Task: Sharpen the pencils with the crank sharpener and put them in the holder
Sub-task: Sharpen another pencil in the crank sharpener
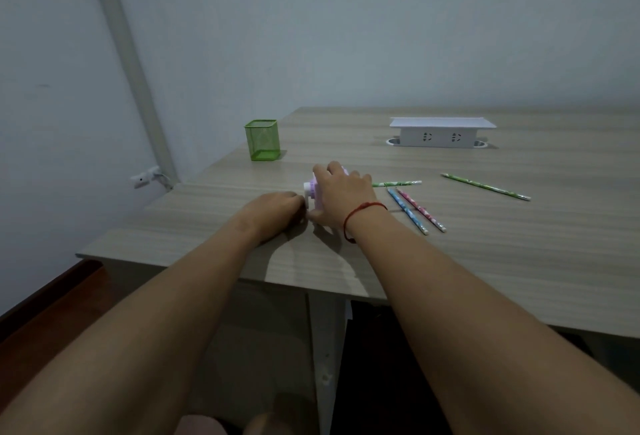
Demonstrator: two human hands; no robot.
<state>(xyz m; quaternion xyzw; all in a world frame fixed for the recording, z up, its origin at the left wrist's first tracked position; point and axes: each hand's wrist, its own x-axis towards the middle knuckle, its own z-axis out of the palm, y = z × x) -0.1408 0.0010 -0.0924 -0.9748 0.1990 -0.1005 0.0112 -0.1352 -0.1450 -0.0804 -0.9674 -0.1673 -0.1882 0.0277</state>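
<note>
A small pink and white crank sharpener (309, 192) stands on the wooden table (485, 244), mostly covered by my right hand (341, 197), which grips it from above. My left hand (278, 207) is closed against the sharpener's left side; what its fingers hold is hidden. A green pencil (398, 184) lies just right of my right hand. A blue pencil (408, 211) and a pink pencil (420, 209) lie side by side below it. Another green pencil (485, 186) lies further right. The green mesh holder (262, 139) stands at the table's far left edge.
A white power socket box (440, 132) sits at the back of the table, between two round cable holes. A pipe runs down the wall at the left. The table's near edge runs just under my forearms.
</note>
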